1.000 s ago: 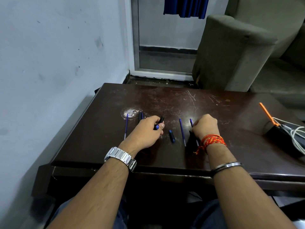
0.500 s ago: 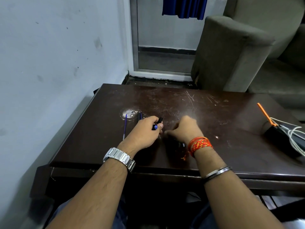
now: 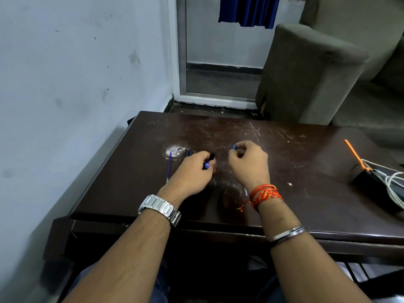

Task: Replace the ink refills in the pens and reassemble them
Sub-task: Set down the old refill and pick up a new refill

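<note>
- From the head view, a dark scratched table (image 3: 306, 193) fills the middle, pushed against a pale wall (image 3: 65, 84) on the left, with a grey armchair (image 3: 306, 73) past its far edge.
- On the table's right end lies a black box (image 3: 369, 182) with white cables (image 3: 393, 184) and an orange strip (image 3: 354, 155) leaning out of it.
- A pale round stain (image 3: 175, 149) marks the wood near the far left of the work area.
- The left hand (image 3: 192, 176), with a metal watch (image 3: 160, 207) on its wrist, is curled closed around a short black pen barrel (image 3: 208, 161); its blue-ringed end faces the camera and its dark tip pokes out beyond the knuckles.
- The right hand (image 3: 249, 162), with an orange thread band (image 3: 264, 194) and a steel bangle (image 3: 288, 234) on the forearm, is closed in a pinch on a small blue pen piece (image 3: 234, 147) that shows just past the fingertips.
- The two hands are near each other, apart, above the table.
- A thin blue ink refill (image 3: 169, 166) lies on the table just left of the left hand, pointing away toward the stain.
- Another dark pen part (image 3: 189, 152) peeks out behind the left hand; most of it is hidden.
- A pale thin tip (image 3: 245, 191) shows under the right wrist; the rest is covered.
</note>
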The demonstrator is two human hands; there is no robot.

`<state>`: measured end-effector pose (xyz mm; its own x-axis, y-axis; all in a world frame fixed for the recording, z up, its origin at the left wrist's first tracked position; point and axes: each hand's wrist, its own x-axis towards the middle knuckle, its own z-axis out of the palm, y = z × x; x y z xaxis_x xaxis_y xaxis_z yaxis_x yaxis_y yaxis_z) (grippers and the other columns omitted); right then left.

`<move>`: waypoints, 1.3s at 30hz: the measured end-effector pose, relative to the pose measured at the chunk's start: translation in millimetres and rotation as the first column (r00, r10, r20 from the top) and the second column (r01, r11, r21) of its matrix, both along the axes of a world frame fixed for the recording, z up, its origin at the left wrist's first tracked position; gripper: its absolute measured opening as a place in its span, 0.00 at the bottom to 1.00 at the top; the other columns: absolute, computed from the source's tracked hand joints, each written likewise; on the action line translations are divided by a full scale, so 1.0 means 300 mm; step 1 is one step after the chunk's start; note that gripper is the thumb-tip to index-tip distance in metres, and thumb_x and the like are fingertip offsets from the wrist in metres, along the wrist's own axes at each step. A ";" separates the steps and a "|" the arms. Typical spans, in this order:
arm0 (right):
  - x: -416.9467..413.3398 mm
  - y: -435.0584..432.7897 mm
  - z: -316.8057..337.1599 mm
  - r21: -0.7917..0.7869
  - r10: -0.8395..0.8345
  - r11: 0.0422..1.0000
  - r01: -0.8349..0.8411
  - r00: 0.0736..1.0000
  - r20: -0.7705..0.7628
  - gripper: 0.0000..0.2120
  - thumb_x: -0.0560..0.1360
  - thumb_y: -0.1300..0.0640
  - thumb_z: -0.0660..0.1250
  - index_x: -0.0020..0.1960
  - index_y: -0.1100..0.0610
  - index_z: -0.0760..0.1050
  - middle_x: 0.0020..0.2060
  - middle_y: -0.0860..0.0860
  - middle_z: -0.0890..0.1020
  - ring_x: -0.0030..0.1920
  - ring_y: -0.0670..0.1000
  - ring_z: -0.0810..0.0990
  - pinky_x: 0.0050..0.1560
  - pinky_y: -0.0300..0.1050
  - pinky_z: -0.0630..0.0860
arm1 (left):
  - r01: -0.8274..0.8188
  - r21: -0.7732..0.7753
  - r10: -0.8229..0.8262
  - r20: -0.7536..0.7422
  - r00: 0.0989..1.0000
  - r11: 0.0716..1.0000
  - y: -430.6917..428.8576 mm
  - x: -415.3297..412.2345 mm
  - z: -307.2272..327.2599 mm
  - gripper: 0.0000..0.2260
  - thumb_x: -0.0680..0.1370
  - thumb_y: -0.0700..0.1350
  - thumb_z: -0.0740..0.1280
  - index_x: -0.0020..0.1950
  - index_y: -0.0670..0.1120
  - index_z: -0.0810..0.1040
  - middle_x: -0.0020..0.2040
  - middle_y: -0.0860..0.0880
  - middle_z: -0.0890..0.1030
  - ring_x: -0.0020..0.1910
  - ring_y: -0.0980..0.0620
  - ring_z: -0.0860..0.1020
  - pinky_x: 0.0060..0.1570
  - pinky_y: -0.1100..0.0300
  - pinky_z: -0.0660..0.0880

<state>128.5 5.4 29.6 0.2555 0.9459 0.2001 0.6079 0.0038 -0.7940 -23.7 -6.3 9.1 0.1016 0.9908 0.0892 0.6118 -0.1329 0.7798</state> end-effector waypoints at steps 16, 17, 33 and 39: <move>-0.062 -0.030 -0.002 -0.069 0.145 0.986 -0.148 0.988 -0.056 0.08 0.78 0.55 0.54 0.43 0.52 0.70 0.39 0.49 0.79 0.36 0.45 0.74 0.30 0.38 0.65 | -0.553 -0.228 0.473 -0.323 0.819 0.801 0.056 -0.184 -0.032 0.16 0.80 0.44 0.64 0.64 0.37 0.69 0.60 0.36 0.79 0.54 0.38 0.79 0.45 0.52 0.69; -0.067 -0.031 -0.002 -0.081 0.156 0.984 -0.160 0.986 -0.055 0.07 0.78 0.55 0.55 0.44 0.52 0.70 0.39 0.49 0.79 0.36 0.45 0.75 0.30 0.38 0.64 | -0.549 -0.235 0.460 -0.343 0.819 0.802 0.057 -0.183 -0.038 0.17 0.80 0.44 0.64 0.65 0.37 0.69 0.60 0.36 0.79 0.56 0.38 0.79 0.45 0.52 0.70; -0.084 -0.009 -0.019 -0.191 0.179 0.957 -0.220 0.961 -0.210 0.19 0.76 0.47 0.69 0.30 0.55 0.74 0.19 0.43 0.73 0.20 0.41 0.71 0.27 0.37 0.67 | -0.346 -0.021 0.334 -0.208 0.919 0.938 0.028 -0.126 0.023 0.11 0.81 0.45 0.63 0.40 0.47 0.71 0.40 0.47 0.76 0.40 0.46 0.74 0.40 0.59 0.69; -0.089 -0.025 0.007 -0.106 0.239 0.929 -0.355 0.792 -0.562 0.14 0.79 0.51 0.69 0.46 0.62 0.83 0.36 0.55 0.79 0.17 0.40 0.67 0.20 0.28 0.61 | -0.091 0.136 0.087 0.033 0.996 0.987 -0.014 -0.038 0.039 0.07 0.82 0.46 0.63 0.45 0.47 0.76 0.29 0.53 0.71 0.25 0.63 0.71 0.26 0.69 0.66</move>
